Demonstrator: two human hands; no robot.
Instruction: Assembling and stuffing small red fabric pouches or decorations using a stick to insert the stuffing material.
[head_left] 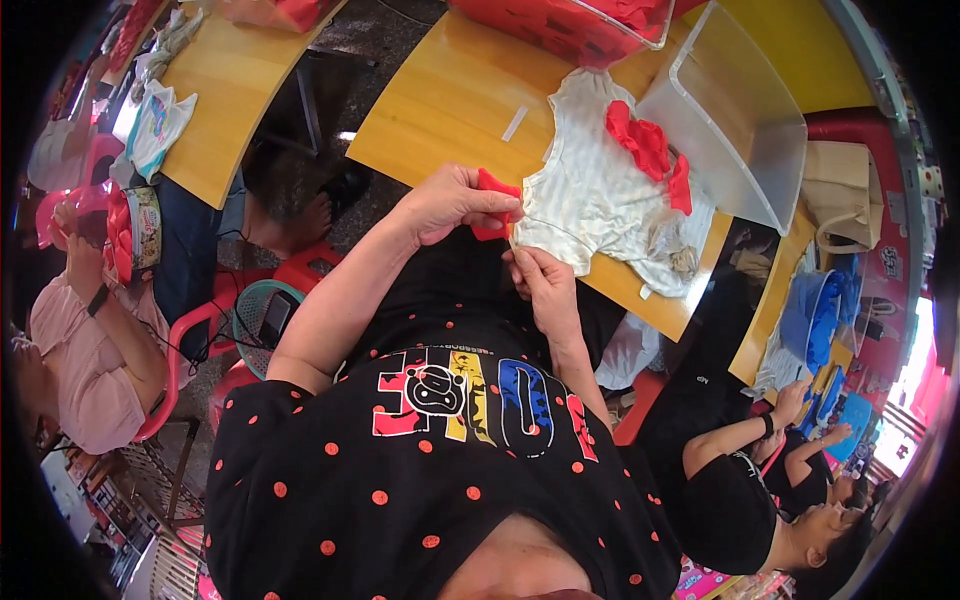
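My left hand (455, 205) is closed in a pinch on a small piece of red cloth (490, 184) at the table's near edge. Just right of it and lower, my right hand (545, 278) has its fingers pressed together; what they hold, if anything, is hidden. A white striped cloth (585, 150) lies spread on the wooden table (430, 110), its near-left edge beside both hands. On top of that cloth rest crumpled red cloth pieces (640, 138). A greyish bunched bit (675, 245) sits at its lower right part.
A clear plastic bin (740, 110) stands on its side at the table's right. Another clear bin filled with red cloth (570, 30) is at the far edge. A white strip (515, 123) lies on the tabletop. People sit close by on the left (95, 360) and right (735, 500).
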